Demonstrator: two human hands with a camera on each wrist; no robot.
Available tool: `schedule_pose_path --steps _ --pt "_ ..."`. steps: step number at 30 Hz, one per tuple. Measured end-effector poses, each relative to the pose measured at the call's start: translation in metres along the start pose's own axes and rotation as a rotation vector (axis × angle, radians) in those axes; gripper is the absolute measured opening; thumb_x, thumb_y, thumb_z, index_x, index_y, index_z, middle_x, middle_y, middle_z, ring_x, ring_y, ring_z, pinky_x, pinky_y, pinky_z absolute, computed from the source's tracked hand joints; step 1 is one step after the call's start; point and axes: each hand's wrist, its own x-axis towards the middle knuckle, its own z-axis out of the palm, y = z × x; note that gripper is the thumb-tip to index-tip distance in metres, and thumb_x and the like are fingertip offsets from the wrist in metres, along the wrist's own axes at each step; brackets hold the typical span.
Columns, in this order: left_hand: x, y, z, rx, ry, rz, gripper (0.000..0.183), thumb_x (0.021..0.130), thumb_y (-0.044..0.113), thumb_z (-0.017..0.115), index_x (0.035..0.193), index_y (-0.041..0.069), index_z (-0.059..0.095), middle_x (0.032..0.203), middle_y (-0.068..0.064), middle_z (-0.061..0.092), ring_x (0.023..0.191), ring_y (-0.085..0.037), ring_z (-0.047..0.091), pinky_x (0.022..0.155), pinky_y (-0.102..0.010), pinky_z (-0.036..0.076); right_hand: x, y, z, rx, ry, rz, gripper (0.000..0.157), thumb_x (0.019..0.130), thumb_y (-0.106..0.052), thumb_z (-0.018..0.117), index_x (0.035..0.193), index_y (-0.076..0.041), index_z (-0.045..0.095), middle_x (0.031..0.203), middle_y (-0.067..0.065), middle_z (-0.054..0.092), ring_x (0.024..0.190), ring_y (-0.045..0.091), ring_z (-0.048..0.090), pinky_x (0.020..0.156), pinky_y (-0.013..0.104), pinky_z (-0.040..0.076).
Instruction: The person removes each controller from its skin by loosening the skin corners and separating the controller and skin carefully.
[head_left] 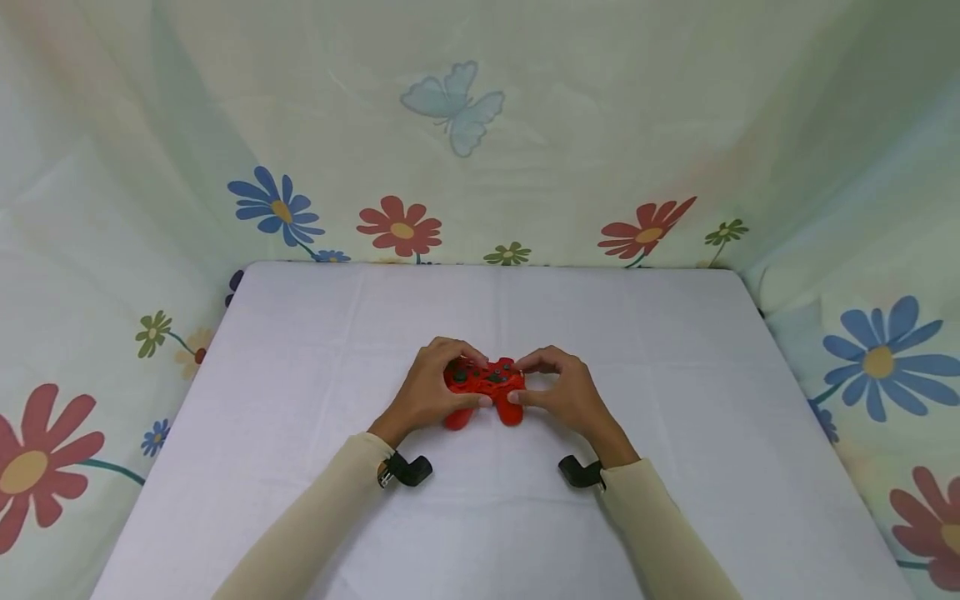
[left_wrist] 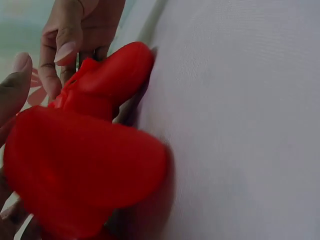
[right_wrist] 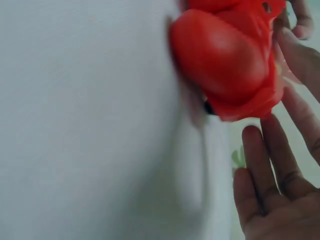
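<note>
Close over the white table sits a red game controller (head_left: 495, 385), its two rounded grips pointing toward me. A dark thumbstick and dark buttons show on its face. Its red surface looks like a soft cover, with a small hole visible in the right wrist view. My left hand (head_left: 429, 385) grips the left side, thumb in front and fingers over the far edge. At the opposite side, my right hand (head_left: 568, 393) pinches the end between thumb and index finger; its other fingers (right_wrist: 257, 160) spread out by the edge. The controller's underside is mostly hidden.
A white cloth covers the table (head_left: 675, 333). Curtains (head_left: 570, 108) printed with flowers and a butterfly hang behind it and at both sides. Black wrist mounts (head_left: 411, 471) stick out from the cuffs of beige sleeves.
</note>
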Motion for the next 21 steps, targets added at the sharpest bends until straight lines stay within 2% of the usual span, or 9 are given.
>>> schedule_pose_path --steps 5,9,15,21 --pt "0.009 0.000 0.012 0.009 -0.037 0.017 0.042 0.077 0.035 0.097 0.111 0.028 0.073 0.122 0.012 0.072 0.127 -0.012 0.056 0.115 -0.051 0.041 -0.001 0.014 0.000 0.008 -0.034 -0.046 0.045 0.078 -0.016 0.097 0.116 -0.018 0.073 0.115 0.002 0.074 0.108 0.023 0.071 0.101 0.043 0.057" --pt "0.011 -0.001 0.018 0.049 -0.046 0.037 0.039 0.078 0.033 0.097 0.110 0.027 0.074 0.119 0.011 0.074 0.124 -0.012 0.059 0.114 -0.050 0.040 0.000 0.020 0.000 -0.003 -0.039 -0.084 0.041 0.078 -0.011 0.095 0.111 -0.016 0.071 0.111 0.001 0.074 0.101 0.021 0.071 0.094 0.034 0.059" --pt "0.011 -0.003 0.024 0.114 -0.017 0.056 0.032 0.082 0.032 0.094 0.107 0.026 0.075 0.114 0.013 0.075 0.115 -0.009 0.061 0.109 -0.043 0.042 0.004 0.020 -0.001 -0.005 -0.041 -0.126 0.028 0.084 -0.007 0.090 0.103 -0.014 0.071 0.102 0.002 0.074 0.096 0.020 0.070 0.093 0.035 0.060" --pt "0.010 -0.005 0.026 0.160 -0.005 0.071 0.032 0.083 0.033 0.094 0.107 0.026 0.075 0.115 0.013 0.075 0.112 -0.009 0.061 0.108 -0.039 0.042 0.005 0.017 -0.002 -0.020 -0.070 -0.120 0.017 0.093 -0.004 0.080 0.105 -0.013 0.071 0.102 0.004 0.073 0.099 0.021 0.068 0.098 0.037 0.055"
